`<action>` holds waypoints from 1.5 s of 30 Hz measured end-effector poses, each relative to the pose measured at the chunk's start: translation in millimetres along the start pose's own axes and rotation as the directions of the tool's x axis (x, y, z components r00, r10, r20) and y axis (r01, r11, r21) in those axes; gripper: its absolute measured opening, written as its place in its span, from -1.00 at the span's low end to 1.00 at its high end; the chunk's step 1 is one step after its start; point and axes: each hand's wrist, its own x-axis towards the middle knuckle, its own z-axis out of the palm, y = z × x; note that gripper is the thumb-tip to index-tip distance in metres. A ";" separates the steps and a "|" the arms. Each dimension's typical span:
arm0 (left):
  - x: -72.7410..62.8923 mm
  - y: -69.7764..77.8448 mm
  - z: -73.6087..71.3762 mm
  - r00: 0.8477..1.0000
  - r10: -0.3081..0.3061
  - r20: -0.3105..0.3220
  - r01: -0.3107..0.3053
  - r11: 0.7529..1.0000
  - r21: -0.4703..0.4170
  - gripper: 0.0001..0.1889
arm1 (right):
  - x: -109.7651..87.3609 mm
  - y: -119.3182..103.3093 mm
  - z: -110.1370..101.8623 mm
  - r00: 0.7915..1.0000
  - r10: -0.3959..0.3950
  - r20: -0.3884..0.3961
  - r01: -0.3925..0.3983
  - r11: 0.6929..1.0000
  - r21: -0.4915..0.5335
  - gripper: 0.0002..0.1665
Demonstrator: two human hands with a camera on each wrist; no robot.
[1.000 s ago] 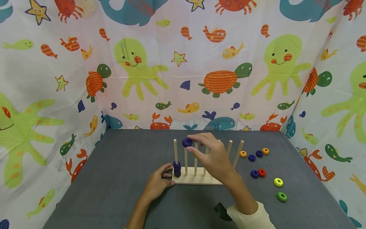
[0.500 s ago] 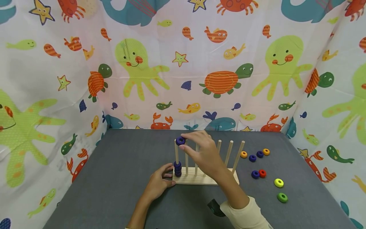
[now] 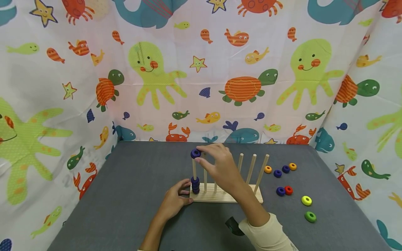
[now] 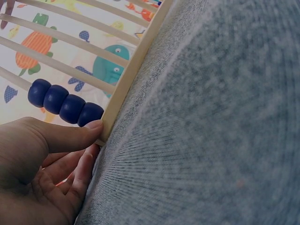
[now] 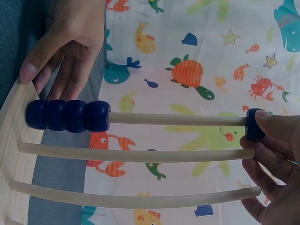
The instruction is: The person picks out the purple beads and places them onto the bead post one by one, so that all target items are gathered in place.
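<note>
My right hand [image 3: 221,169] pinches a dark blue ring bead [image 3: 192,154] between thumb and fingers. That bead is at the top of the leftmost peg [image 3: 194,170] of a wooden peg stand [image 3: 213,198]. In the right wrist view the held bead [image 5: 254,124] meets the peg's tip. Several dark blue beads [image 5: 72,116] are stacked at the bottom of the same peg. My left hand [image 3: 173,199] grips the left end of the stand's base, its thumb [image 4: 89,133] on the edge. The right hand hides parts of the middle pegs.
Loose beads lie on the grey table [image 3: 141,181] right of the stand: orange [image 3: 267,172], several blue [image 3: 280,194], red [image 3: 288,193], yellow [image 3: 303,203] and green [image 3: 307,219]. A curtain [image 3: 201,104] printed with sea animals stands behind and at both sides.
My right hand has moved left with the blue bead, from beside the second peg to the top of the leftmost peg. The left hand has stayed on the stand's base.
</note>
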 end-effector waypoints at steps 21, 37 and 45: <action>-3.0 0.4 -0.9 1.000 -0.010 0.009 0.010 1.000 -0.006 -0.22 | 1.6 -2.9 7.2 1.000 0.005 -0.006 -0.004 1.000 0.003 -0.56; -4.9 2.0 -1.3 1.000 0.006 -0.011 -0.007 1.000 -0.014 -0.21 | -3.2 -3.6 -6.2 0.994 -0.070 -0.081 0.069 0.998 -0.012 -0.57; -3.0 -1.1 -1.2 1.000 -0.003 -0.009 0.003 1.000 -0.004 -0.19 | -13.3 -1.8 -21.7 0.980 -0.108 -0.166 0.106 0.994 -0.020 -0.57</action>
